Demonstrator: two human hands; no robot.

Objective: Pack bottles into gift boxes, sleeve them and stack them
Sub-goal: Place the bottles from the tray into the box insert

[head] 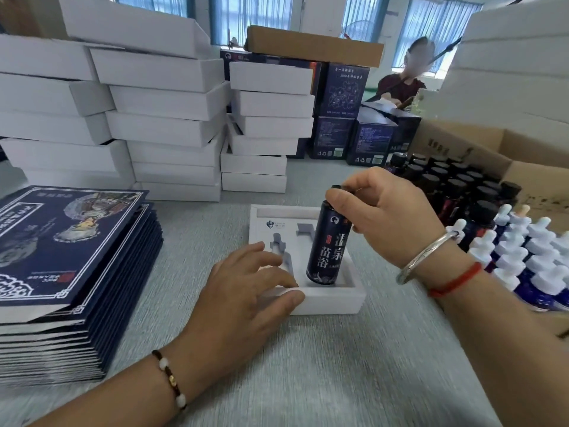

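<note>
Open white gift box (326, 298) flat on the grey tabletop (338, 365), just in front of centre, white insert with shaped cut-outs inside. Dark bottle (326, 245) standing almost upright, slightly tilted, its base down in the right-hand cut-out of the box, white characters running down its label. Right hand (391, 211) above it, grip closed on the bottle's black cap, thumb and fingertips pinching the top; silver bangle (426, 257) and red cord (455, 280) on that wrist. Left hand (246, 291) spread flat, fingers straight, resting on the left part of the box and its near rim, holding nothing; beaded bracelet (171, 380) on that wrist. Empty narrow cut-out partly showing beyond those fingers.

To the left, near the tabletop edge, stack of flat dark blue sleeves (61, 260) with white borders and printed pictures, well apart from the box. Behind, stacks of closed white boxes (160, 118) several high, reaching across the back of the tabletop. Further back, dark blue cartons (341, 118) with a brown cardboard sheet (314, 46) lying on top. On the right, open brown carton (523, 161) with rows of dark bottles (455, 186) with black caps beside it, and nearer, rows of blue dropper bottles (529, 254) with white tops. More white boxes (517, 72) stacked at far right. Another person (403, 84) seated in the background by the windows.
</note>
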